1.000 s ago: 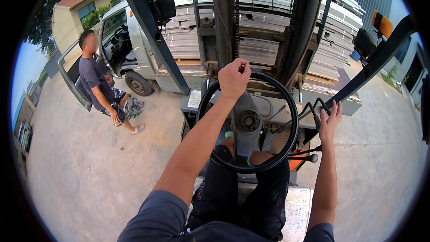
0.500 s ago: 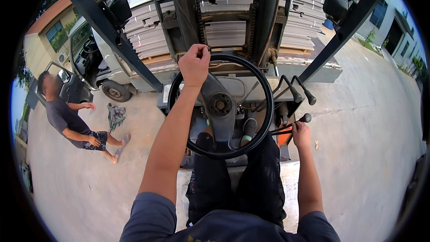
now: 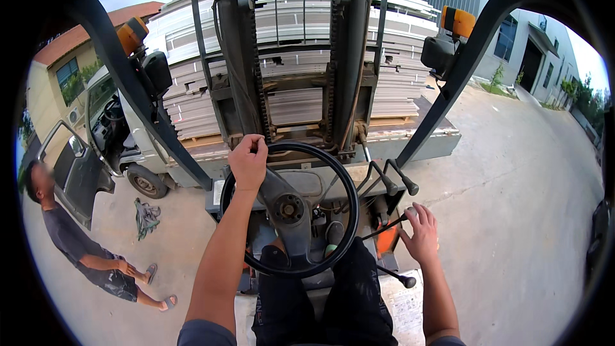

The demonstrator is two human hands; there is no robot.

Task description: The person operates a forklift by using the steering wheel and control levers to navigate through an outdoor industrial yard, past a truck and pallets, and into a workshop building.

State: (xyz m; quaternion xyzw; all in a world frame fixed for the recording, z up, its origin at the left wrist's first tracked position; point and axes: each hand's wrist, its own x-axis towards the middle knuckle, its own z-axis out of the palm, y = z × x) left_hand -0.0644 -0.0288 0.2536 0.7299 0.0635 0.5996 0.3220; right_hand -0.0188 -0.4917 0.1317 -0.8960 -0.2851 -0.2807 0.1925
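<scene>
My left hand (image 3: 248, 163) is closed over the upper left rim of the black steering wheel (image 3: 353, 218); the fingertips are partly hidden. To the right of the wheel, my right hand (image 3: 421, 232) is raised with its fingers apart, around the end of a thin black lever (image 3: 385, 225). Whether they touch its knob I cannot tell. Below that hand, a second lever with a black knob (image 3: 407, 281) points back beside my right thigh. Two bent levers with black knobs (image 3: 410, 188) rise farther forward.
Ahead stands the forklift's dark mast (image 3: 351, 57), in front of stacked pale boards (image 3: 298, 107) on a truck bed (image 3: 442, 144). A person (image 3: 80, 237) stands at the left by the truck's open door (image 3: 73, 160). Crumpled cloth (image 3: 146, 218) lies on the concrete.
The lower lever has swung back toward me, and my right hand has let go of it and opened near the other lever. My left hand stays on the wheel. The view has tilted up.
</scene>
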